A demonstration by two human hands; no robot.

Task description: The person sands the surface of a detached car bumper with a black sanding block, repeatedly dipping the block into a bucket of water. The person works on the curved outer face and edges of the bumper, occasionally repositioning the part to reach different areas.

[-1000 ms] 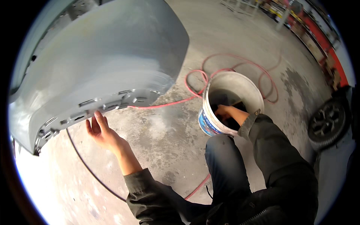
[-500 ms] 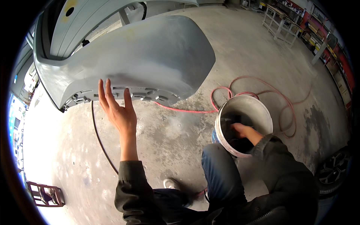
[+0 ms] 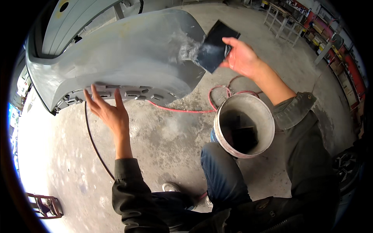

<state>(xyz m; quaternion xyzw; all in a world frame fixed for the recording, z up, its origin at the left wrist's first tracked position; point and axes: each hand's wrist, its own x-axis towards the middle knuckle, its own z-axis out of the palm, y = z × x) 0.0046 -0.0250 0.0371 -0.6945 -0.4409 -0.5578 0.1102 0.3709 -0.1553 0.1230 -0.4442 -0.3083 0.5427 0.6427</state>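
Note:
A grey car bumper spans the upper left, its slotted lower edge toward me. My left hand is open at that edge, fingers spread, fingertips at the slots; whether they press on it I cannot tell. In my right hand is a dark, wet, rectangular sheet of sandpaper, pinched at its right edge by the bumper's right end. Water splashes across the bumper's surface beside the sheet. Below my right forearm stands a whitish bucket with dark contents that I cannot make out.
A red hose loops over the concrete floor behind the bucket. A dark cable hangs from the bumper. Far right are a work stand and loaded shelves. A wheel lies at right, a small reddish-brown frame at lower left.
My right hand has come up out of the bucket with the sandpaper and moved to the bumper's right end, where water now splashes. My left hand stays at the lower edge.

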